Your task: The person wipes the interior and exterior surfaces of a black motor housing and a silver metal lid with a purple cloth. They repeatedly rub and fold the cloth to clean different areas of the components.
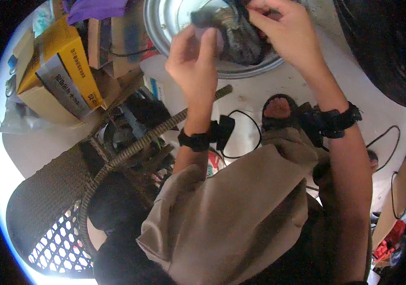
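Note:
At the top of the head view, my left hand is closed, thumb near the fingers, beside a small pale piece that is partly hidden. A dark blurred piece shows just above its fingertips. My right hand has its fingers pinched at the upper edge of a dark grey, rumpled bundle; what lies between them is hard to make out. That bundle sits between both hands over a round silver metal basin. Black bands with small boxes are strapped to both wrists.
A yellow cardboard box and a purple cloth are at upper left. A woven chair with a wrapped frame bar stands left. A sandalled foot rests below the basin. Black cables loop over the pale floor.

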The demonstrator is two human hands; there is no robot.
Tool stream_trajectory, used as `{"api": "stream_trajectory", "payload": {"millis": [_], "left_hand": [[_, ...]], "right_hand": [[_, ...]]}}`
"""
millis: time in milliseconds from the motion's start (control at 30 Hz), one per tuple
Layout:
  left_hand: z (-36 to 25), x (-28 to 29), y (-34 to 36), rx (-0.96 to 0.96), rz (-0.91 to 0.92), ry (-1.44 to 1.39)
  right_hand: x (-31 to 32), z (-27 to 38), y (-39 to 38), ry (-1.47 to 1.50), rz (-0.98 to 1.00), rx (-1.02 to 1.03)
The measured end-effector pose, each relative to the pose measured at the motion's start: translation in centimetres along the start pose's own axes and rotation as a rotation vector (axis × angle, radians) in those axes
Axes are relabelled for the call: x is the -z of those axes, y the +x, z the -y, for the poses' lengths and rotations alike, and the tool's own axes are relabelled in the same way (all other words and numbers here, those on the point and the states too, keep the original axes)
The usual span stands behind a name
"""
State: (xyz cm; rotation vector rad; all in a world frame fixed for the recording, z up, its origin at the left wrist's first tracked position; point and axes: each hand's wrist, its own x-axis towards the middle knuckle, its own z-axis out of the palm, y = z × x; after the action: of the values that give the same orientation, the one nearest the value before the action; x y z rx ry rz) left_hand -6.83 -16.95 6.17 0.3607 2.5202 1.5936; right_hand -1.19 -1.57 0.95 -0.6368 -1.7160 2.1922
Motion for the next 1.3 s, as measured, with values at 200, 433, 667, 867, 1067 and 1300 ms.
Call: {"api": "stream_trajectory", "payload": {"millis": [200,433,667,867,1067,1300], "left_hand": [[1.5,-2.0,-5.0,0.299,-0.238,-0.245],[1.8,-2.2,-6.1,0.373,-0.328,-0.355],[5.0,-0.4,-7.3,0.294,-0.182,-0.354],[5.0,0.1,-7.7,0.295,-0.139,-0.22],[3.4,1.5,-6.4,0.303,-0.238,-0.398],[3.2,1.8,-9.5,0.286,-0.252,-0.217]], "right_hand": [[-3.3,-2.0,-2.6,0.254,-0.218,-0.07],[-5.3,-2.3,-6.4,0.302,-0.278,-0.182],[-5.6,-3.5,-8.2,0.172,-0.213,-0.189],[-5.6,-2.9,-8.4,0.177,-0.183,-0.245],[-5.6,-2.4,-8.0,0.195,-0.142,-0.231],[-5.4,-2.0,-8.0,0.045,-0.611,-0.093]]}}
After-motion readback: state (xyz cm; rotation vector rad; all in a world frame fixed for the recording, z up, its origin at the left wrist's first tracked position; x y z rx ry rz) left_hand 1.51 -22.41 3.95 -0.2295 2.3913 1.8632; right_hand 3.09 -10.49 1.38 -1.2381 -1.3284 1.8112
